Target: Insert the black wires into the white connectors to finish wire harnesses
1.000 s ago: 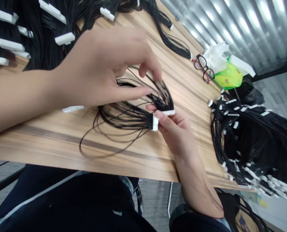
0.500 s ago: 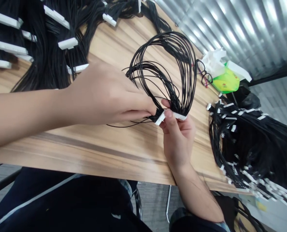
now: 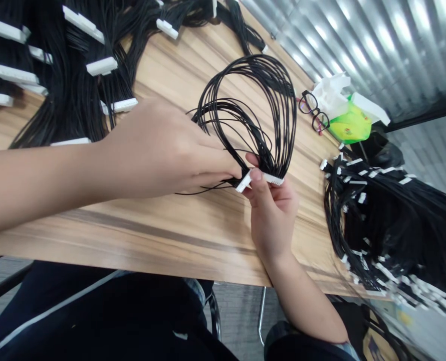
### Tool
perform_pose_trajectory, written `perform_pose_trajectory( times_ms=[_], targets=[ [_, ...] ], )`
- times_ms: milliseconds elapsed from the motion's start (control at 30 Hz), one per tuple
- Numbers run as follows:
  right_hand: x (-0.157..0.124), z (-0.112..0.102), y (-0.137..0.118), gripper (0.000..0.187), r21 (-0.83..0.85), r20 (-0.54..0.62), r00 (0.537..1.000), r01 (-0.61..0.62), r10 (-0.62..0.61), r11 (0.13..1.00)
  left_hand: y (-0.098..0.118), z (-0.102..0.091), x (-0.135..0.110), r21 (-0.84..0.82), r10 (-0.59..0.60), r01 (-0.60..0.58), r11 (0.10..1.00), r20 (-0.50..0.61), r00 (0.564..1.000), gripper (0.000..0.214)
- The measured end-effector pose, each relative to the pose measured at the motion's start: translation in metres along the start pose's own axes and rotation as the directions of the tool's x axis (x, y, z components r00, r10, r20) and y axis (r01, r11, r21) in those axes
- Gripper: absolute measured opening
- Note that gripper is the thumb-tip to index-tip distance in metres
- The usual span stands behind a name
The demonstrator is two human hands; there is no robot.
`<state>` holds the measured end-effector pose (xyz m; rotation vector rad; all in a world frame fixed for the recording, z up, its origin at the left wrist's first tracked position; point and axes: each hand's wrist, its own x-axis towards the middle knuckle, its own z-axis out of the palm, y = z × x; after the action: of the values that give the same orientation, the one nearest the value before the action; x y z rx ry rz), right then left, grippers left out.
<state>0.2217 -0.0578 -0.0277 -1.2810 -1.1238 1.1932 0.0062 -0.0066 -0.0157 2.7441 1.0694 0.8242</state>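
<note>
1. While my right hand [image 3: 273, 220] pinches two white plastic connector strips [image 3: 260, 179], it is clamped on them, my thumb pressing from above and my fingers curled behind, just over the desk [image 3: 170, 235].
2. My left hand [image 3: 163, 150] reaches in from the side, palm down, its fingers [image 3: 230, 170] closed together against the wires right beside the strips. I cannot tell whether they grip the wires or only touch them.
3. A loop of black wires [image 3: 253, 100] runs from the strips and arcs over the desk, with a few thin strands trailing under my left hand.
4. Long bundles of black wires with white connectors [image 3: 68, 90] lie across the far side of the desk, and a tangled heap of the same [image 3: 377, 220] sits at its right end.
5. Near that heap, a pair of glasses [image 3: 309, 108] lies beside a green packet [image 3: 351, 124], below a ribbed metal panel [image 3: 377, 50].
</note>
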Motion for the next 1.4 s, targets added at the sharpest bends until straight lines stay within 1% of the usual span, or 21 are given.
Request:
perform_pose_trajectory(
  times_ms=[33, 133, 200, 300, 367, 433, 533, 600, 667, 800, 933, 1100, 1133, 1200, 1267, 1300, 1400],
  targets=[
    [0.000, 0.000, 0.001, 0.020, -0.033, 0.013, 1.000, 0.010, -0.009, 0.999, 0.001, 0.002, 0.000, -0.003, -0.016, 0.016, 1.000, 0.015, 1.000, 0.049],
    [-0.001, 0.000, 0.004, 0.024, -0.118, 0.036, 0.999, 0.034, -0.030, 0.992, 0.004, 0.006, 0.000, 0.020, -0.015, 0.014, 1.000, 0.026, 1.000, 0.047],
    [-0.001, 0.001, 0.004, 0.024, -0.132, 0.039, 0.999, 0.042, -0.037, 0.990, 0.005, 0.006, -0.001, 0.082, 0.023, -0.026, 0.996, 0.044, 0.999, 0.045],
    [0.001, 0.003, 0.004, 0.021, -0.108, 0.059, 0.998, 0.042, -0.036, 0.993, 0.004, 0.004, 0.000, 0.195, 0.113, -0.131, 0.972, 0.100, 0.989, 0.047],
    [0.001, 0.003, 0.003, 0.020, -0.083, 0.066, 0.997, 0.033, -0.028, 0.996, 0.005, 0.002, 0.002, 0.225, 0.142, -0.161, 0.961, 0.099, 0.985, 0.048],
    [0.003, 0.003, 0.003, 0.022, -0.070, 0.054, 0.999, 0.009, -0.005, 0.997, 0.007, -0.001, 0.004, 0.230, 0.125, -0.149, 0.962, 0.117, 0.985, 0.053],
    [0.005, 0.002, 0.003, 0.029, -0.065, 0.021, 0.998, -0.053, 0.054, 0.997, 0.013, -0.005, 0.007, 0.228, 0.019, -0.062, 0.972, 0.187, 0.982, 0.066],
    [0.006, 0.002, 0.004, 0.029, -0.064, 0.021, 0.997, -0.073, 0.074, 0.995, 0.016, -0.005, 0.009, 0.230, -0.007, -0.042, 0.972, 0.207, 0.978, 0.063],
    [0.006, 0.002, 0.005, 0.029, -0.072, 0.039, 0.997, -0.059, 0.062, 0.996, 0.017, -0.001, 0.010, 0.223, 0.033, -0.081, 0.971, 0.212, 0.977, 0.052],
    [0.006, 0.004, 0.006, 0.026, -0.057, 0.080, 0.996, -0.031, 0.036, 0.998, 0.015, 0.010, 0.009, 0.225, 0.111, -0.152, 0.962, 0.182, 0.977, 0.041],
    [0.008, 0.003, 0.008, 0.019, -0.019, 0.093, 0.995, -0.023, 0.025, 1.000, 0.011, 0.008, 0.005, 0.239, 0.150, -0.163, 0.957, 0.074, 0.986, 0.032],
    [0.011, 0.002, 0.006, 0.017, -0.111, 0.113, 0.994, -0.002, 0.014, 0.994, 0.005, 0.001, 0.000, 0.173, 0.164, -0.165, 0.971, 0.023, 0.986, 0.033],
    [0.011, 0.003, 0.005, 0.016, -0.134, 0.119, 0.993, 0.008, 0.008, 0.991, 0.005, 0.001, 0.000, 0.175, 0.183, -0.179, 0.968, -0.004, 0.983, 0.032],
    [0.011, 0.004, 0.003, 0.015, -0.173, 0.119, 0.993, 0.026, -0.005, 0.985, 0.004, 0.001, 0.001, 0.201, 0.259, -0.246, 0.948, -0.044, 0.965, 0.030],
    [0.010, 0.004, 0.002, 0.015, -0.179, 0.116, 0.993, 0.022, -0.001, 0.984, 0.003, 0.000, 0.003, 0.227, 0.312, -0.297, 0.928, -0.034, 0.949, 0.030],
    [0.010, 0.004, 0.002, 0.014, -0.161, 0.120, 0.993, 0.012, 0.007, 0.987, 0.003, 0.000, 0.004, 0.226, 0.315, -0.305, 0.925, -0.010, 0.949, 0.030],
    [0.011, 0.001, 0.003, 0.012, -0.064, 0.146, 0.987, -0.050, 0.059, 0.997, 0.003, -0.001, 0.007, 0.163, 0.261, -0.266, 0.950, 0.053, 0.964, 0.038]
  ],
)
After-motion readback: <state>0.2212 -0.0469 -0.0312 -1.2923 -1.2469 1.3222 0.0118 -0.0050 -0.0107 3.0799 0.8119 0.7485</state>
